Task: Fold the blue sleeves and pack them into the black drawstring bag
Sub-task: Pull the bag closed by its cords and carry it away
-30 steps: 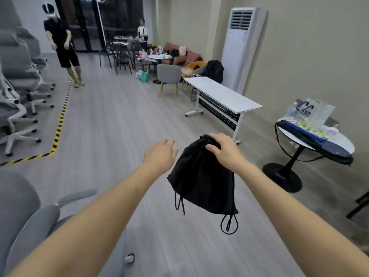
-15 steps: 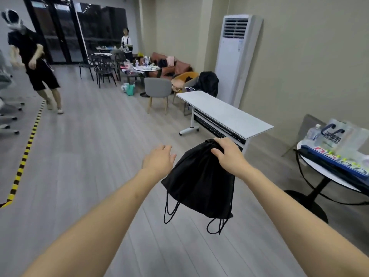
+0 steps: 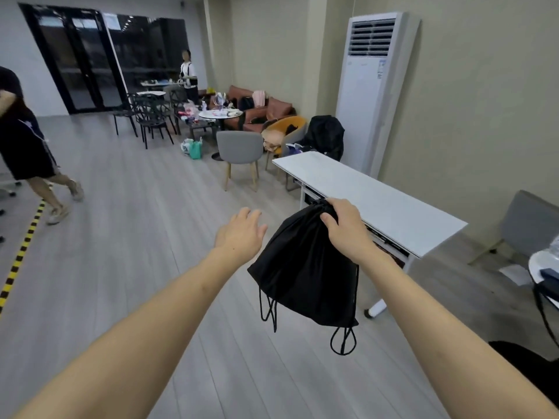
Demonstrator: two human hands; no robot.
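— What do you have in your right hand (image 3: pixel 348 228)?

— You are gripping the gathered neck of the black drawstring bag (image 3: pixel 305 276), fingers curled over the top so the mouth is hidden under your palm. The bag hangs free in the air, at about one o'clock from the frame's centre, its cords (image 3: pixel 343 340) looping below the bottom edge.

— And your left hand (image 3: pixel 240 234)?

— It holds nothing: fingers relaxed and spread, just beside the bag at its nine o'clock, not touching it that I can tell.

— Can you see into the bag?

— No. The cloth is closed and opaque, so its contents cannot be told.

— What lies around you?

— A long white table (image 3: pixel 372 195) stands behind the bag toward two o'clock, a tall white air conditioner (image 3: pixel 372 86) beyond it. A round table (image 3: pixel 541 267) at three o'clock is cut off by the edge. At nine o'clock a person in black (image 3: pixel 24 146) is cropped at the shoulder; another person (image 3: pixel 187 74) stands far off at eleven o'clock, too small to make out.
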